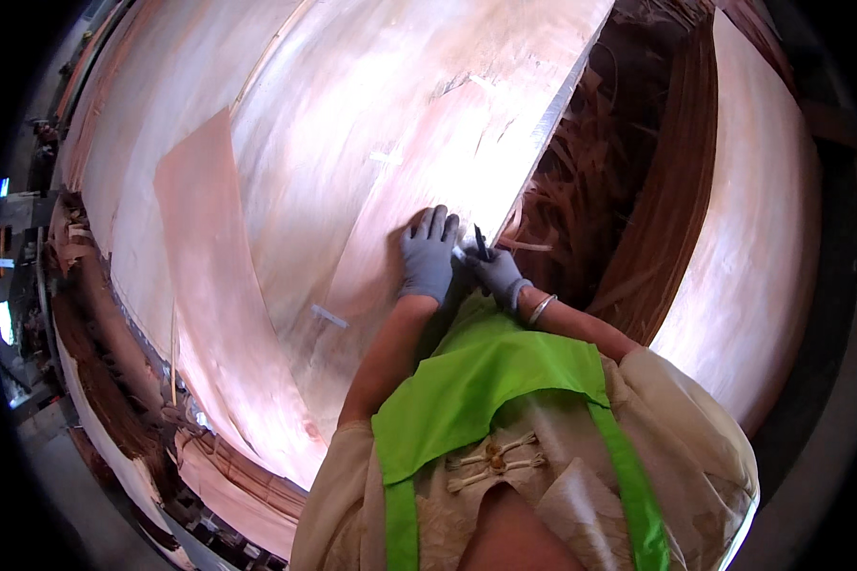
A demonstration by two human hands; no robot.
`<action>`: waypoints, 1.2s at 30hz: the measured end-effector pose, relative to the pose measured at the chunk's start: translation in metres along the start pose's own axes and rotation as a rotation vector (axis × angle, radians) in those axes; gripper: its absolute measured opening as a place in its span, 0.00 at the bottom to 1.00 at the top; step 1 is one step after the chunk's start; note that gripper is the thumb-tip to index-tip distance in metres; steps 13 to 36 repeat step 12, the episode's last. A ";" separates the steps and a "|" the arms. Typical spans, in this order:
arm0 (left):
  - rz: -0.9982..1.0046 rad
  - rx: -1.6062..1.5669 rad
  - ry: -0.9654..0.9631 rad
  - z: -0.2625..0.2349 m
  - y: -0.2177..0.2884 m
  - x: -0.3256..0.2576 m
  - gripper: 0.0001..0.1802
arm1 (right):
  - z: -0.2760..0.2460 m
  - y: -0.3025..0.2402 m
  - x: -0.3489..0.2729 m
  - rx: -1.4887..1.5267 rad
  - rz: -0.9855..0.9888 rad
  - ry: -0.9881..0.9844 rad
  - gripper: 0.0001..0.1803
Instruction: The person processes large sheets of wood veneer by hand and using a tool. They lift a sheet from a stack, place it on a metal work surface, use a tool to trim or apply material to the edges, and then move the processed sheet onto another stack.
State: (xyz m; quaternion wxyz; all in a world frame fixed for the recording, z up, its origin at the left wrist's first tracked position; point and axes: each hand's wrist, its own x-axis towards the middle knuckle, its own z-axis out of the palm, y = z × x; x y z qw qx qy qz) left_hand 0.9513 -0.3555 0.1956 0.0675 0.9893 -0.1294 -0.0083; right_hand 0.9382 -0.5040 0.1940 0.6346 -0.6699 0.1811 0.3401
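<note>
My left hand (428, 255), in a grey glove, lies flat with fingers spread on a large pale wood veneer sheet (371, 124), near its right edge. Just to the right, my gloved right hand (497, 274) grips a small dark knife-like tool (481, 243) whose tip points up at the sheet's edge. A metal bangle (541, 308) sits on my right wrist. The two hands almost touch.
A narrower veneer strip (209, 285) overlaps the big sheet at left, with small tape patches (329, 316) on the wood. Torn veneer scraps (581, 162) fill a gap to the right. Another veneer stack (752, 238) lies far right. More scraps (114, 381) pile at the lower left.
</note>
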 end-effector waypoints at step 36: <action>0.027 -0.218 0.043 0.057 -0.015 0.129 0.32 | -0.053 -0.107 0.144 -0.640 -0.260 0.348 0.20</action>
